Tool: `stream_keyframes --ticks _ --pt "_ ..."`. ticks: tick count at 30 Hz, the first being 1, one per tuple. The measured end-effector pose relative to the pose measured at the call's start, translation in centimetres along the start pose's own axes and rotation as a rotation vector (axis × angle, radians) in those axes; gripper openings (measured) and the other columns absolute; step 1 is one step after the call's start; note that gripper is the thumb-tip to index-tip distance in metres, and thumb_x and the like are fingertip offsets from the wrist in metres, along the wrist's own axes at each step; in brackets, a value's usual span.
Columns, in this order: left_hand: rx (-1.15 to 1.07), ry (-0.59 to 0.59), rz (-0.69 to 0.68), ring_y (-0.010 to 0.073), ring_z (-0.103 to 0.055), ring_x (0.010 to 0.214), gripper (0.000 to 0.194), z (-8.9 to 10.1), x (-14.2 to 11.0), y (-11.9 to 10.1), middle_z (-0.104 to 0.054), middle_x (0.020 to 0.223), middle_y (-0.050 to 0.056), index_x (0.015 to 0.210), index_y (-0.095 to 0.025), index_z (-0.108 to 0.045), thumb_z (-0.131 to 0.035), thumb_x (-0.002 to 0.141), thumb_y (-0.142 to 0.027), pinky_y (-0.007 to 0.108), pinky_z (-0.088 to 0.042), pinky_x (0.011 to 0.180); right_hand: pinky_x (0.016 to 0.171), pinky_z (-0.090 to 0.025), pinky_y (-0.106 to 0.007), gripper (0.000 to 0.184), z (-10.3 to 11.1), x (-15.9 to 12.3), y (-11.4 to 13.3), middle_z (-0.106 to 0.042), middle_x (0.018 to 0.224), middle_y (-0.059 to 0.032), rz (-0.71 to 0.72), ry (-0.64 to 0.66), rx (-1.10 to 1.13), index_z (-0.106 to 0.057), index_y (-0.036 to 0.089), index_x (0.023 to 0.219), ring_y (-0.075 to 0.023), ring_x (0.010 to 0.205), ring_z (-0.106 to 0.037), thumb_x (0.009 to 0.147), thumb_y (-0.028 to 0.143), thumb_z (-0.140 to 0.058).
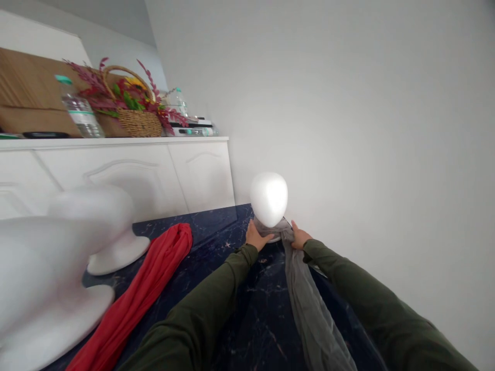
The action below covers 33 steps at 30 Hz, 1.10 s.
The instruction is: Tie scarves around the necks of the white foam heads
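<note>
A white mannequin head (269,198) stands at the far end of the dark blue marbled table, against the wall. Around its neck goes a grey scarf (305,288), one long end of which trails down the table toward me. My left hand (257,237) grips the scarf at the left of the neck, thumb pointing inward. On the other side, my right hand (299,237) has its fingers closed on the scarf where the long end leaves the neck. The back of the neck is hidden.
To the left, a red scarf (143,288) lies lengthwise on the table (263,309). Two more white mannequin heads (93,211) stand beyond it, blurred. A white cabinet (201,175) behind bears a flower basket (139,122), a water bottle (81,111) and a cardboard box (31,87).
</note>
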<state>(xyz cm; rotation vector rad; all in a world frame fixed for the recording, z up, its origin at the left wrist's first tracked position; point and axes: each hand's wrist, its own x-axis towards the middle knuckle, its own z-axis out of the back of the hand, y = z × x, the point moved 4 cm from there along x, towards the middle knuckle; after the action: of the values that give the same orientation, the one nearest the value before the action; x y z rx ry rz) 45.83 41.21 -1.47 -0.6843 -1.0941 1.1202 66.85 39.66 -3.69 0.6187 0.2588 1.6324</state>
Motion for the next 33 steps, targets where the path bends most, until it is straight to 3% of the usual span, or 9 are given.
stream_keyframes --ticks 4,9,12,15,19,23,26,29,33 --pt "0.020 0.012 0.088 0.0360 -0.015 0.131 0.104 1.6 -3.6 -1.1 -0.022 0.139 0.026 0.127 -0.007 -0.028 -0.079 0.039 -0.030 0.043 -0.013 0.107 0.089 -0.037 -0.038 0.061 3.1 -0.4 0.2 -0.058 0.111 -0.0160 -0.079 -0.021 -0.163 -0.035 0.018 0.130 -0.0271 0.104 -0.054 0.071 0.011 -0.052" --pt "-0.163 0.105 0.182 0.0367 -0.026 0.127 0.082 6.1 -11.2 -3.7 -0.042 0.129 0.021 0.112 -0.012 -0.050 -0.080 0.037 -0.025 0.044 -0.015 0.106 0.083 -0.039 -0.044 0.060 4.8 -2.8 2.7 -0.058 0.105 -0.0200 -0.144 -0.005 -0.291 -0.040 0.016 0.125 -0.0320 0.098 -0.055 0.069 0.013 -0.057" --pt "-0.190 0.244 0.173 0.0327 -0.046 0.113 0.062 10.6 -18.4 -5.5 -0.057 0.114 0.013 0.103 -0.019 -0.060 -0.078 0.043 -0.025 0.042 -0.027 0.101 0.084 -0.038 -0.046 0.053 4.7 -5.1 5.1 -0.055 0.110 -0.0199 -0.118 0.024 -0.314 -0.040 0.017 0.126 -0.0312 0.101 -0.053 0.074 0.015 -0.051" --pt "-0.100 0.351 0.192 0.0258 -0.058 0.094 0.041 16.2 -25.6 -6.5 -0.064 0.100 0.007 0.097 -0.024 -0.065 -0.071 0.056 -0.029 0.036 -0.040 0.087 0.093 -0.033 -0.045 0.051 3.8 -9.4 7.9 -0.050 0.120 -0.0168 0.029 0.049 -0.309 -0.040 0.018 0.127 -0.0293 0.112 -0.045 0.077 0.024 -0.050" --pt "0.054 0.132 0.234 0.0217 -0.060 0.080 0.023 25.7 -30.9 -5.3 -0.067 0.085 0.004 0.084 -0.023 -0.067 -0.064 0.064 -0.034 0.032 -0.045 0.077 0.102 -0.027 -0.045 0.060 1.6 -19.4 12.0 -0.041 0.132 -0.0127 0.324 0.195 -0.193 -0.038 0.017 0.130 -0.0277 0.123 -0.035 0.075 0.039 -0.051" --pt "0.236 -0.151 0.290 0.0215 -0.059 0.073 0.020 35.1 -31.2 -2.4 -0.065 0.072 0.002 0.073 -0.020 -0.063 -0.061 0.064 -0.038 0.032 -0.045 0.074 0.105 -0.027 -0.039 0.059 -1.5 -29.4 17.3 -0.041 0.133 -0.0076 0.414 0.462 -0.014 -0.040 0.023 0.130 -0.0234 0.123 -0.037 0.076 0.043 -0.052" --pt "0.387 -0.342 0.357 0.0229 -0.059 0.079 0.022 40.9 -29.4 -0.1 -0.065 0.077 0.005 0.079 -0.017 -0.061 -0.057 0.067 -0.035 0.034 -0.044 0.076 0.103 -0.029 -0.040 0.059 -3.6 -32.5 22.4 -0.045 0.130 -0.0092 0.445 0.522 0.097 -0.044 0.021 0.127 -0.0241 0.121 -0.040 0.073 0.039 -0.056" --pt "0.443 -0.458 0.439 0.0272 -0.057 0.095 0.033 44.8 -26.7 2.1 -0.063 0.099 0.013 0.090 -0.011 -0.058 -0.061 0.063 -0.030 0.037 -0.042 0.083 0.101 -0.031 -0.040 0.058 -5.8 -31.4 27.8 -0.049 0.126 -0.0112 0.513 0.519 0.176 -0.047 0.017 0.125 -0.0240 0.117 -0.044 0.072 0.037 -0.057" --pt "0.411 -0.464 0.513 0.0368 -0.052 0.103 0.056 47.0 -23.4 4.7 -0.058 0.107 0.026 0.095 -0.003 -0.055 -0.073 0.051 -0.031 0.047 -0.042 0.083 0.100 -0.033 -0.039 0.052 -8.7 -26.1 34.4 -0.052 0.121 -0.0132 0.478 0.384 0.240 -0.051 0.013 0.119 -0.0241 0.114 -0.047 0.072 0.032 -0.058"
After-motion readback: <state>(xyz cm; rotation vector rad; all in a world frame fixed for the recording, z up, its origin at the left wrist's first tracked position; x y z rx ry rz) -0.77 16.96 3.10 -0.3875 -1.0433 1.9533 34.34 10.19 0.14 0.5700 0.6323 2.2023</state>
